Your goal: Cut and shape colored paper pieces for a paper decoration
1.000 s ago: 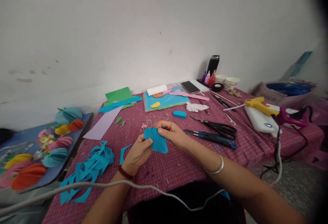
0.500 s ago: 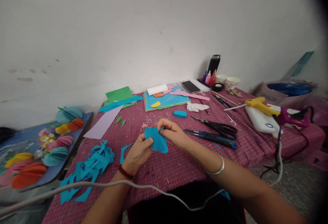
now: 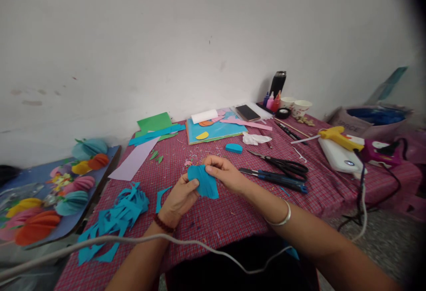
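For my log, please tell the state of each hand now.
Left hand: closed, holding the blue paper at its left side.
Right hand: closed, pinching the blue paper near its top.

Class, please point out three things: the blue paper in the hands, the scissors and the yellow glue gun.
Blue paper (image 3: pixel 208 185): head view, middle of its showing face.
Scissors (image 3: pixel 274 161): head view, where the dark handles begin.
Yellow glue gun (image 3: pixel 334 134): head view, on its yellow body.

We can read one word, "SPACE", in dark capitals across the pale pinkish, open-topped bag (image 3: pixel 354 127) at the right. The round mark on the white, rounded, flat slab (image 3: pixel 334 154) is too small for us to make out.
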A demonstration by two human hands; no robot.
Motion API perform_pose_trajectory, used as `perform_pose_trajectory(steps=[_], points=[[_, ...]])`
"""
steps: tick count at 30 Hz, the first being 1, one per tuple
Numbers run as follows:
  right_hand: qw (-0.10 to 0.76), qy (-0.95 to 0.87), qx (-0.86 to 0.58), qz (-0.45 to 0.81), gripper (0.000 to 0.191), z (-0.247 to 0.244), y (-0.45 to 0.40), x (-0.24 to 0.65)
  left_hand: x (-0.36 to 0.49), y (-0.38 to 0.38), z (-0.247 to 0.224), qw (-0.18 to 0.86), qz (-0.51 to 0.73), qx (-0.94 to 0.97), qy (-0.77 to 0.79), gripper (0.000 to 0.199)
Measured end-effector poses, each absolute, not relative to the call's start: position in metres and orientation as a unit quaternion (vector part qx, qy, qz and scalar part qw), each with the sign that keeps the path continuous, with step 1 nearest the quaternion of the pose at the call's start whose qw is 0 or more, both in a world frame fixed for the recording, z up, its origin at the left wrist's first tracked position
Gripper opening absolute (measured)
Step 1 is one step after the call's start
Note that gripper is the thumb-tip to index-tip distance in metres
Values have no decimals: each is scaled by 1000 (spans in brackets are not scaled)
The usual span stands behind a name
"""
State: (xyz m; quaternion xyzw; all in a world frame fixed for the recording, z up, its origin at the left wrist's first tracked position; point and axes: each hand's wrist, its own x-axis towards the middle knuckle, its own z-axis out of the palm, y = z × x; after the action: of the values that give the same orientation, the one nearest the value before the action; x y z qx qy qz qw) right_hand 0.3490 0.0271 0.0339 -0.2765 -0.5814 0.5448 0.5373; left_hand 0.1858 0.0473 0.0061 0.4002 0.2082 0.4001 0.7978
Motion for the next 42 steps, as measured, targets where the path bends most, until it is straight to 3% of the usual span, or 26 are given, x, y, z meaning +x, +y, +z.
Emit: perform_pose_trajectory(steps=[12, 18, 23, 34, 42], points=[[552, -571, -289, 534, 17, 39, 26, 346, 187, 46, 9, 798, 402, 392, 220, 24], [542, -584, -279, 536, 36, 37, 25, 349, 187, 46, 7, 800, 396, 398, 212, 21], [539, -585, -284, 535, 39, 37, 26, 349, 186, 46, 6, 797, 401, 401, 211, 23], [551, -572, -285, 537, 15, 37, 26, 347, 187, 46, 7, 796, 402, 394, 225, 25], [541, -580, -278, 543, 37, 38, 25, 349, 187, 46, 6, 798, 399, 397, 217, 24]])
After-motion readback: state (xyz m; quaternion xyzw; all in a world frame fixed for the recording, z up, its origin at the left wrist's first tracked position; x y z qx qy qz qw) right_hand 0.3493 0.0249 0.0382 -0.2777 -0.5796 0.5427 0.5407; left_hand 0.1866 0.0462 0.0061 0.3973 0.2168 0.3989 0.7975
